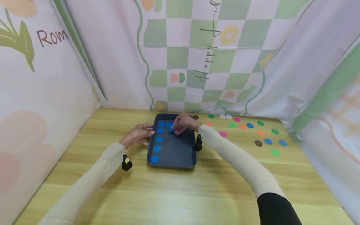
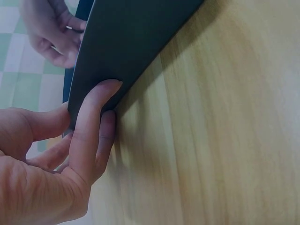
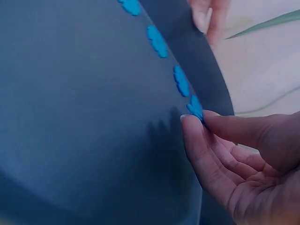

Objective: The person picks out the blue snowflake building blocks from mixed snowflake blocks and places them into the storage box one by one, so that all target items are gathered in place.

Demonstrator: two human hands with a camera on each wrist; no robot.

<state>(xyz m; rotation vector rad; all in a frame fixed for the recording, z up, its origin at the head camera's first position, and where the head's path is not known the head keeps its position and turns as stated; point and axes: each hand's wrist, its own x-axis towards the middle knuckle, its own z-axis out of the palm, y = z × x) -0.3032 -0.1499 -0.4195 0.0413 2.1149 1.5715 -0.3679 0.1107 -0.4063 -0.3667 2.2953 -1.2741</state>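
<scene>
A dark grey tray [image 1: 177, 150] lies on the table, with several blue flower-shaped discs [image 1: 157, 148] along its left side and far end. My left hand [image 1: 138, 134] is at the tray's left wall. In the left wrist view, its thumb and fingers [image 2: 101, 91] grip the rim and outer side. Over the far part of the tray, my right hand [image 1: 184, 122] pinches a blue flower-shaped disc [image 3: 194, 108] between thumb and index fingertip. That disc is partly covered by the fingertips, close to the row of discs [image 3: 181, 81] along the tray wall.
Loose flower-shaped discs in several colours lie right of the tray, among them a pink one [image 1: 222, 134], a brown one [image 1: 258, 143] and a blue one [image 1: 268, 141]. A patterned curtain [image 1: 202, 78] hangs behind the wooden table [image 1: 174, 197].
</scene>
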